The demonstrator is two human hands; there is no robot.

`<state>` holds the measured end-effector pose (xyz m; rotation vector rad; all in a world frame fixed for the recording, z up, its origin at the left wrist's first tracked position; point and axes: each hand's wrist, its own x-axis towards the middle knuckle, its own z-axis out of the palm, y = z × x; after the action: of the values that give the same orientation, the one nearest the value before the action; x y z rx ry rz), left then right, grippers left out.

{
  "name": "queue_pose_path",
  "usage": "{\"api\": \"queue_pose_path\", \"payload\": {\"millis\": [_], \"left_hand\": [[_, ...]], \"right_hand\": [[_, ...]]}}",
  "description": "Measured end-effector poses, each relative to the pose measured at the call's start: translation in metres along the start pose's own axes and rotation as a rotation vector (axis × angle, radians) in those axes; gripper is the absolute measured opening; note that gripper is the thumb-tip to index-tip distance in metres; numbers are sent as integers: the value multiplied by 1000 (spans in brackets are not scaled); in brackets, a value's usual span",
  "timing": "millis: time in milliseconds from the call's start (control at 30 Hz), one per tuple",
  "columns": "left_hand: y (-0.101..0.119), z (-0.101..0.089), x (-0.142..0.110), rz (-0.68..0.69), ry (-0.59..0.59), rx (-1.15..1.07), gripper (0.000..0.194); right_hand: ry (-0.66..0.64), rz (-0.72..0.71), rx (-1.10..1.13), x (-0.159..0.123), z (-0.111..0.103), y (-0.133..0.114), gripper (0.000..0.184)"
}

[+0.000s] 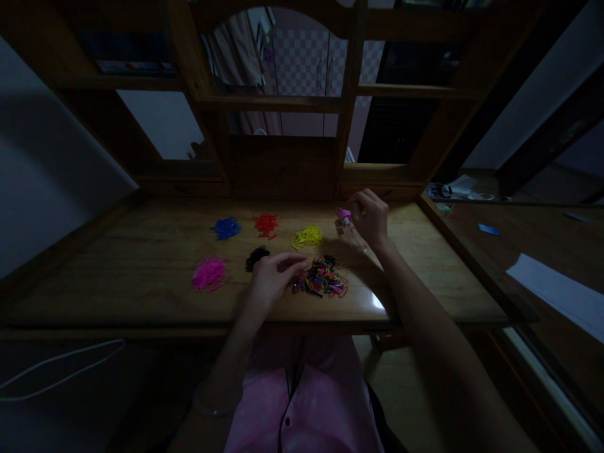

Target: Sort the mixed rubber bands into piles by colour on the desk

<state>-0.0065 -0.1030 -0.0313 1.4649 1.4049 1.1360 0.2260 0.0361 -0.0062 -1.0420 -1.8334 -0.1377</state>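
A mixed pile of coloured small bands (323, 277) lies near the wooden desk's (141, 277) front edge. Behind and left of it lie sorted piles: yellow (306, 236), red (267, 224), blue (226, 228), black (257, 257) and pink (209, 273). My left hand (274, 275) rests beside the mixed pile with fingers pinched toward its left edge; what they hold is too small to tell. My right hand (370, 217) is raised behind the pile, closed on a small clear bottle with a pink cap (346, 221).
A wooden shelf unit (283, 104) rises at the desk's back. To the right, a second surface carries white paper (557, 292) and a small blue item (488, 229). A white cable (61, 368) loops at lower left. The room is dim.
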Motion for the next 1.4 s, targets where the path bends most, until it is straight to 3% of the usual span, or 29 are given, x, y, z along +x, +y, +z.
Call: {"api": "queue_pose_path", "payload": {"millis": [133,233,433,600,867,1133,1400], "left_hand": [[-3,-6,1,72,52,-31,26],[-1,-12,1,88,97,112,25],[4,-9,2,182,-86,456,22],[2,-7,7,310,-228,450,36],[4,-23,6,327,-223,584,27],[5,-14,11,336,-311,608,10],[15,-19,-2,346,-323,717,14]], "right_hand": [[-4,-13,10,0,0,1,22],[12,-20,35,0,1,2,20],[46,-39,83,-1,5,4,21],[60,-43,78,0,6,5,20],[29,-50,91,-1,5,5,20],[26,-50,88,-2,7,5,20],[0,-33,104,-2,7,5,20]]}}
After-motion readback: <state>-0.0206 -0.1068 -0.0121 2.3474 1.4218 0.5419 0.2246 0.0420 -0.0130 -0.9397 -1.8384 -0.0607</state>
